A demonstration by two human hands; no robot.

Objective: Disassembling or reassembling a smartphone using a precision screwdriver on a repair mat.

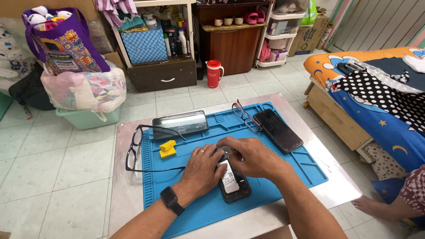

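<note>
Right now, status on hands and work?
Left hand and right hand both on the opened phone, blue mat. Black glasses and yellow blocks lie left, apart.

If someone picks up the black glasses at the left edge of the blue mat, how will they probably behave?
The black glasses are probably light, since the frame looks thin. The long open temples may swing or fold when lifted. One temple lies on the blue mat and may catch on its raised rim when pushed; the lenses probably scratch easily.

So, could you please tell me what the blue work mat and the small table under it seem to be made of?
The blue work mat looks like soft silicone or rubber: matte, with moulded trays and ridges. The small table beneath appears to be bare metal, probably steel or aluminium, judging by its dull grey sheen and thin edge; a laminate can't be ruled out.
</note>
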